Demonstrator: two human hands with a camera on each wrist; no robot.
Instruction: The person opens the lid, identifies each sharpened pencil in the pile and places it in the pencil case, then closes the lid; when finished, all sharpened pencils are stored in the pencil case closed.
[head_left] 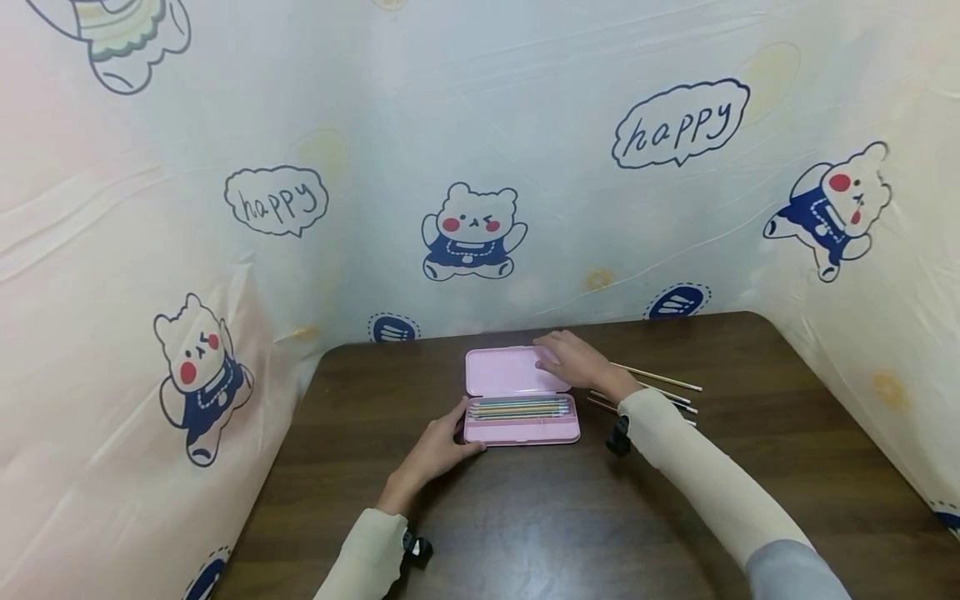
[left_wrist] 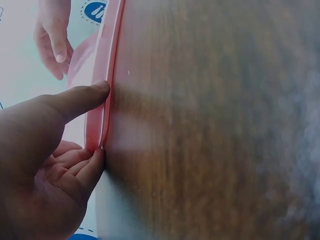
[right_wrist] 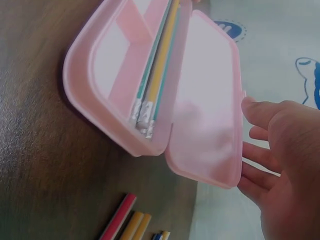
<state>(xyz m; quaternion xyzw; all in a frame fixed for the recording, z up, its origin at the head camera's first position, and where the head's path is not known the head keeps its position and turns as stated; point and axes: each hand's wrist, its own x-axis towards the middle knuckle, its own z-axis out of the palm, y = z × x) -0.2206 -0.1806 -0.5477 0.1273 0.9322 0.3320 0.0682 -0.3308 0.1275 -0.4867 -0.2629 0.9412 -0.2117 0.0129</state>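
A pink pencil case (head_left: 522, 431) lies open on the table, its lid (head_left: 510, 371) tilted back on the far side. Several pencils (head_left: 517, 408) lie side by side in its long compartment; white eraser ends (right_wrist: 146, 112) show in the right wrist view. My left hand (head_left: 438, 446) grips the case's left end, thumb on the near side and fingers around the corner. My right hand (head_left: 577, 360) holds the lid's outer edge toward its right end, with fingers (right_wrist: 260, 177) partly hidden behind it.
Several loose pencils (head_left: 667, 379) lie on the brown table (head_left: 540, 517) to the right of the case, partly under my right forearm. A printed cloth (head_left: 465, 108) hangs behind the table and along both sides.
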